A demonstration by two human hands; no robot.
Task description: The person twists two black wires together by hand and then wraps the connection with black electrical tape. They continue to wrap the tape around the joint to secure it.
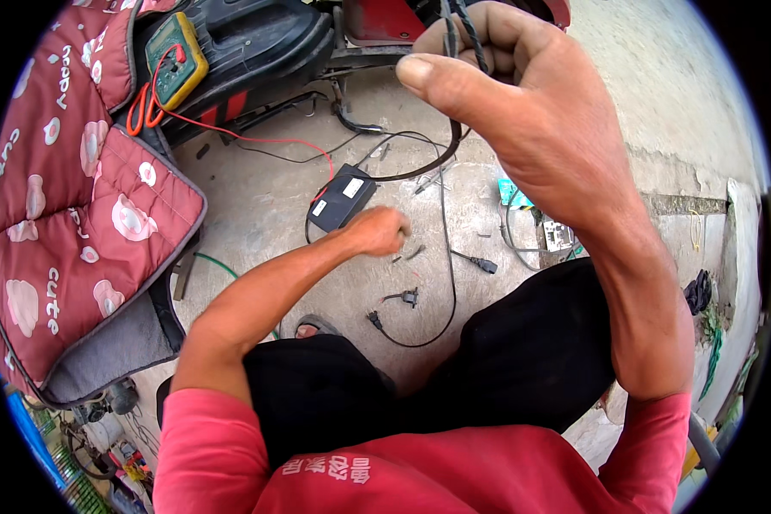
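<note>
My right hand [531,116], raised at the upper right, grips dark cables [451,30] with curled fingers. My left hand [379,230] is lower, closed, just right of a black rectangular box [332,210] with white labels; what its fingers hold, if anything, is hidden. A red lead [304,141] runs from the box toward a yellow-edged multimeter [176,62] lying on the black vehicle body. Loose plugs [487,264] and a small connector [409,298] lie on the concrete between my knees.
A pink padded cover [73,223] hangs at the left beside the vehicle [274,43]. Small parts [558,236] and a turquoise packet [507,190] lie past my right knee. A concrete step [677,103] runs along the right; tools and clutter [120,454] sit at the lower left.
</note>
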